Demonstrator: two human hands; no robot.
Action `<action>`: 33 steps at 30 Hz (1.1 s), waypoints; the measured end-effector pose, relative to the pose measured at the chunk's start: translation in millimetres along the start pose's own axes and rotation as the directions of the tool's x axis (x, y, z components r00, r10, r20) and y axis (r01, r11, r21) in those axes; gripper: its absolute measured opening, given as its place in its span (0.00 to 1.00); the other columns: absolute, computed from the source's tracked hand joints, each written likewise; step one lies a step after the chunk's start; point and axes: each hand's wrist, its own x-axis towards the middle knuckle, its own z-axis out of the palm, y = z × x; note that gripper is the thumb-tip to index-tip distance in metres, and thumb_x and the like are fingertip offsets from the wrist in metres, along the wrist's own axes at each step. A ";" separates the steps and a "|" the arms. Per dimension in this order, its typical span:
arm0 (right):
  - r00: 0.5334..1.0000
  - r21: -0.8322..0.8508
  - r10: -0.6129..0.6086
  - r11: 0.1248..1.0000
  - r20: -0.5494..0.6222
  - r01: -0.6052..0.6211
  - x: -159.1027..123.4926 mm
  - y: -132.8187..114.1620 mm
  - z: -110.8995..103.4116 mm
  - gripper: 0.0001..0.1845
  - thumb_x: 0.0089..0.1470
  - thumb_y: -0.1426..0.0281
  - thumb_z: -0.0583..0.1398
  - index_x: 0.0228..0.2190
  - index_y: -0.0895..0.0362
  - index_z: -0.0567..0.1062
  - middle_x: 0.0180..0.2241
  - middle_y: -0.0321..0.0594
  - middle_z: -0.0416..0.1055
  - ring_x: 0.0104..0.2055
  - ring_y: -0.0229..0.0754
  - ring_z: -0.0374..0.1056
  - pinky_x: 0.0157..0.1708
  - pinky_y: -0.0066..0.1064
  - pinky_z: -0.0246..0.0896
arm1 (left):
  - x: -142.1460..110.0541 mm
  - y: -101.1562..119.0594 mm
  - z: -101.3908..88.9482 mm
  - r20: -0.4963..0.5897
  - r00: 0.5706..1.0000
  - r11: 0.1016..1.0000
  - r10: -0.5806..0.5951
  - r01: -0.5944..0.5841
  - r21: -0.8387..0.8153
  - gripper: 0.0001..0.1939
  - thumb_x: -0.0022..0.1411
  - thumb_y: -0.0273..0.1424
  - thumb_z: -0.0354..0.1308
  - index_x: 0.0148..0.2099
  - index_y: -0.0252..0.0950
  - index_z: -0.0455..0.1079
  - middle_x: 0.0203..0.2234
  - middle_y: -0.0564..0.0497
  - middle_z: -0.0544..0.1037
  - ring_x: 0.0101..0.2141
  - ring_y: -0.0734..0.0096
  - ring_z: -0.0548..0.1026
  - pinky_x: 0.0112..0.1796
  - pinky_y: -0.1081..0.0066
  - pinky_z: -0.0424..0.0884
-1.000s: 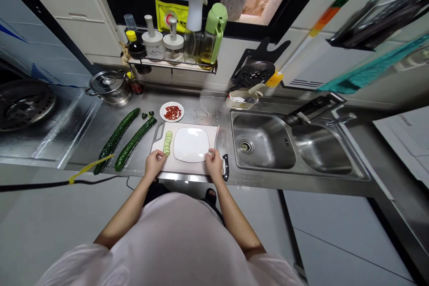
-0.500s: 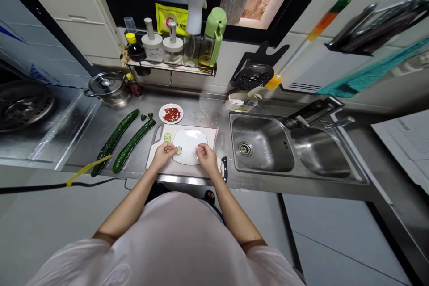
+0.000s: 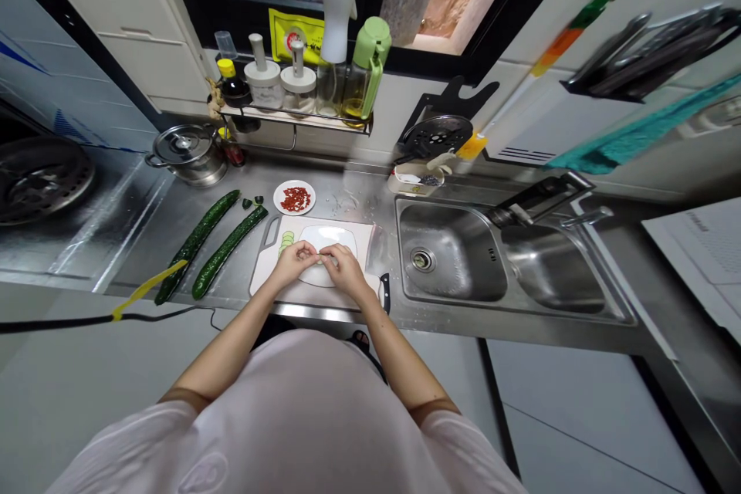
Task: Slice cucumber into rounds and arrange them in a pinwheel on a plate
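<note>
A white square plate (image 3: 333, 238) lies on a white cutting board (image 3: 263, 278) at the counter's front edge. My left hand (image 3: 294, 261) and my right hand (image 3: 342, 265) meet over the plate's near side, fingertips pinched together on a cucumber slice that is mostly hidden. A short row of cucumber slices (image 3: 285, 241) sits on the board left of the plate. A black knife handle (image 3: 385, 293) lies on the board's right edge, behind my right wrist.
Two whole cucumbers (image 3: 215, 243) lie left of the board, with a small dish of red chilli (image 3: 295, 197) behind it. A lidded pot (image 3: 188, 151) stands far left. A double steel sink (image 3: 498, 261) is at right. Bottles fill a rack (image 3: 301, 104) at the back.
Both hands left the plate's outer edges and came together over its near side. The left hand picked a slice from the row and carried it onto the plate.
</note>
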 end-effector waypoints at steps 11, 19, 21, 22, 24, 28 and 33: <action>0.997 0.004 0.025 1.000 -0.076 -0.025 11.3 1.0 7.7 0.08 0.59 0.71 0.53 0.32 0.55 0.72 0.33 0.39 0.71 0.38 0.43 0.63 0.42 0.33 0.57 | 5.0 -7.5 -7.1 0.015 0.989 0.974 -0.150 0.151 -0.168 0.21 0.48 0.45 0.64 0.37 0.34 0.68 0.26 0.52 0.74 0.25 0.76 0.69 0.26 0.75 0.62; 0.983 0.075 0.073 0.995 -0.169 -0.061 20.7 0.8 0.2 0.08 0.58 0.68 0.54 0.31 0.55 0.72 0.33 0.39 0.72 0.37 0.42 0.65 0.41 0.33 0.58 | 6.7 -4.8 -2.1 0.138 0.899 0.855 -0.414 0.437 -0.279 0.27 0.51 0.55 0.58 0.34 0.33 0.68 0.24 0.49 0.74 0.20 0.80 0.65 0.19 0.79 0.53; 0.979 0.097 0.094 0.992 -0.181 -0.078 21.9 1.0 -2.1 0.08 0.58 0.67 0.54 0.32 0.55 0.72 0.33 0.39 0.72 0.37 0.41 0.65 0.40 0.32 0.59 | 7.6 -1.7 -0.1 0.205 0.872 0.820 -0.444 0.488 -0.299 0.27 0.52 0.55 0.57 0.34 0.33 0.68 0.24 0.49 0.74 0.19 0.80 0.66 0.19 0.79 0.53; 0.978 0.106 0.102 0.991 -0.184 -0.084 22.2 1.1 -2.9 0.09 0.58 0.67 0.53 0.32 0.55 0.72 0.33 0.39 0.72 0.37 0.41 0.65 0.40 0.32 0.59 | 8.3 -0.2 0.5 0.230 0.859 0.804 -0.458 0.510 -0.306 0.27 0.53 0.55 0.57 0.34 0.33 0.68 0.24 0.49 0.74 0.19 0.80 0.66 0.19 0.80 0.53; 0.975 0.115 0.113 0.989 -0.191 -0.092 22.2 1.4 -4.1 0.09 0.58 0.67 0.53 0.32 0.55 0.72 0.33 0.39 0.72 0.37 0.41 0.66 0.39 0.32 0.60 | 10.1 1.9 1.0 0.275 0.834 0.770 -0.478 0.548 -0.327 0.28 0.53 0.56 0.56 0.34 0.33 0.69 0.24 0.49 0.74 0.19 0.81 0.67 0.18 0.80 0.53; 0.974 0.122 0.112 0.989 -0.197 -0.089 20.4 0.8 -6.3 0.08 0.57 0.67 0.54 0.31 0.55 0.72 0.33 0.39 0.72 0.36 0.41 0.66 0.38 0.31 0.60 | 13.3 4.4 1.7 0.383 0.781 0.677 -0.493 0.621 -0.394 0.28 0.54 0.56 0.55 0.32 0.32 0.68 0.22 0.50 0.73 0.18 0.82 0.65 0.16 0.81 0.50; 0.974 0.141 0.118 0.986 -0.195 -0.092 17.2 -2.4 -9.1 0.09 0.57 0.66 0.53 0.32 0.55 0.73 0.33 0.39 0.72 0.36 0.40 0.66 0.38 0.31 0.60 | 14.9 10.1 5.1 0.470 0.721 0.617 -0.508 0.686 -0.385 0.28 0.56 0.56 0.53 0.32 0.32 0.68 0.21 0.50 0.72 0.17 0.82 0.65 0.16 0.81 0.50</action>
